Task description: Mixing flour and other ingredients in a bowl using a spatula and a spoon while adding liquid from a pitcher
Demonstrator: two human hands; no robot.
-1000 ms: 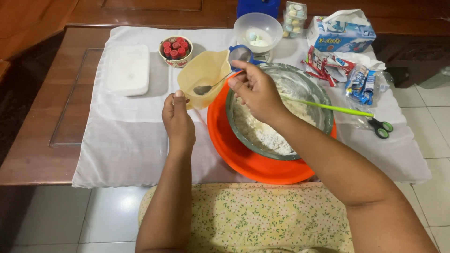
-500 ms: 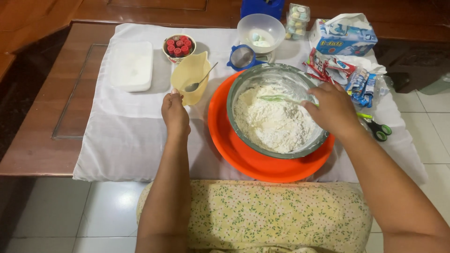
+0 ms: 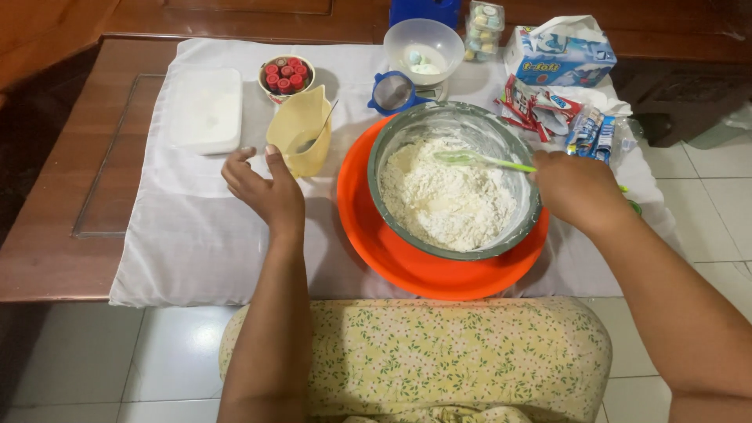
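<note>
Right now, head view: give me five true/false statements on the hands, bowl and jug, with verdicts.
1. The right hand holds a green spatula whose blade is in the flour. True.
2. The metal mixing bowl sits on a blue plate. False: it sits on an orange plate.
3. The left hand is beside the yellow measuring jug, fingers spread open. True.
4. The yellow measuring jug is empty. False: a spoon stands in it.
5. The small cup of red pieces is to the right of the mixing bowl. False: it stands left of it, behind the jug.
</note>
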